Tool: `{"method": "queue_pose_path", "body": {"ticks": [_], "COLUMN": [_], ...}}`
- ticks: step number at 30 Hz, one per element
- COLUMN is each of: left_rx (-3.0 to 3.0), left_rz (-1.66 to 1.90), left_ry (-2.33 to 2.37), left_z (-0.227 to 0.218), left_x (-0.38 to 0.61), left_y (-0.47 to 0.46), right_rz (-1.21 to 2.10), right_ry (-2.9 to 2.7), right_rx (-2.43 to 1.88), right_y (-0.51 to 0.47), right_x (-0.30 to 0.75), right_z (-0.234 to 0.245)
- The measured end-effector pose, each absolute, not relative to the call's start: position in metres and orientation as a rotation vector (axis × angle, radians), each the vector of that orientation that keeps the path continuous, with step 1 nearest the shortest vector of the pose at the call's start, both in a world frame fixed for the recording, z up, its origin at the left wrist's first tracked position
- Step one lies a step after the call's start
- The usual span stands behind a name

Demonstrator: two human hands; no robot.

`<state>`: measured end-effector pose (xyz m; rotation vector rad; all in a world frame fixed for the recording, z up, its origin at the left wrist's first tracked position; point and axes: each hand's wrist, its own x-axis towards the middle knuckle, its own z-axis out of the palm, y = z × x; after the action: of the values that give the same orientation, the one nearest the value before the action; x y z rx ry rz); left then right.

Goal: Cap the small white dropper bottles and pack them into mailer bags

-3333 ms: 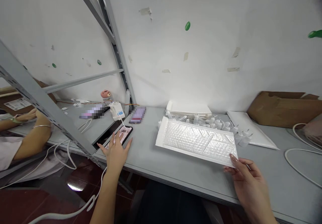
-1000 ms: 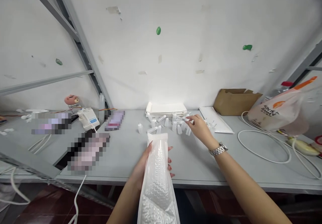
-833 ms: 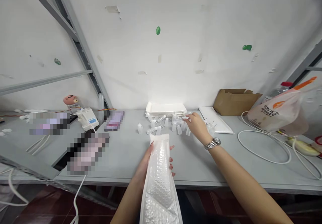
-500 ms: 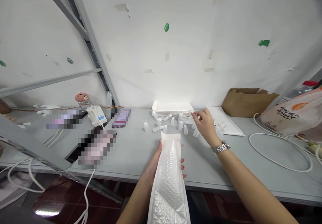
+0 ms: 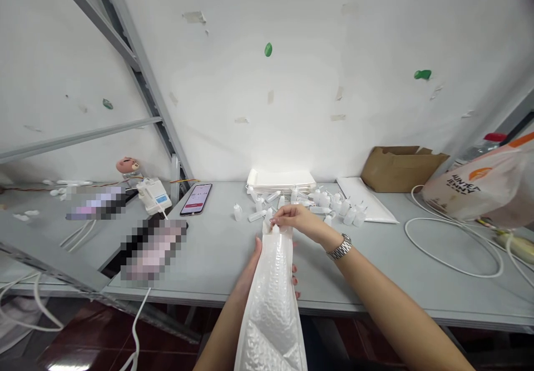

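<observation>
A white bubble mailer (image 5: 273, 287) stands upright in front of me, its mouth facing the wall. My left hand (image 5: 251, 265) is wrapped round it from behind, thumb on the left side and fingertips showing on the right. At the mailer's mouth, my right hand (image 5: 294, 218) pinches a small white translucent squeeze bottle (image 5: 276, 228), partly hidden by the fingers and the mailer's edge. Just beyond lie several similar small bottles (image 5: 351, 215), some with thin needle tips, some upright and some on their sides. A metal watch is on my right wrist.
Against the wall lie a stack of white mailers (image 5: 281, 179) and a single white mailer (image 5: 371, 201). Right of them are a brown cardboard box (image 5: 400, 169), a plastic bag (image 5: 467, 190) and a looped white cable (image 5: 454, 273). A phone (image 5: 196, 199) and a power strip (image 5: 153, 196) lie left.
My right hand has moved left from the bottles to the mailer's mouth, with a small bottle now in its fingers. My left hand keeps its hold on the mailer. The view has shifted slightly.
</observation>
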<state>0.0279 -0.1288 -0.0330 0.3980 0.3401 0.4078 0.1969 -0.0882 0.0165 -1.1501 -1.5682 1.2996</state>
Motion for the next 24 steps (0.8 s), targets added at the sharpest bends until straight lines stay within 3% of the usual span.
{"method": "queue_pose_path", "body": {"ticks": [6,10,14,17,19,24], "left_rx": [0.441,0.578,1.039,1.583,2.017,2.710], "left_rz": [0.367,0.359,1.092,1.405,1.311,0.832], "left_ry": [0.417,0.552,0.970,1.509,1.596,1.237], "left_z": [-0.033,-0.015,0.008,0.010,-0.001,-0.040], "left_x": [0.037,0.001,-0.057,-0.061,-0.039,0.031], "left_y": [-0.123,-0.116,-0.119,-0.134,-0.147,-0.159], "right_rz": [1.514,1.191,0.757,0.679,0.678,0.758], "right_ry": [-1.560,-1.341,-1.084,-1.010,-0.983,-0.898], "right_rx": [-1.230,-1.411,-1.636,-1.701,-1.689,-1.535], "right_y": [-0.098,-0.107,-0.131,-0.151,-0.161,-0.173], "right_x": [0.205,0.223,0.245,0.250,0.245,0.224], "right_z": [0.022,0.023,0.005,-0.015,-0.026,-0.032]}}
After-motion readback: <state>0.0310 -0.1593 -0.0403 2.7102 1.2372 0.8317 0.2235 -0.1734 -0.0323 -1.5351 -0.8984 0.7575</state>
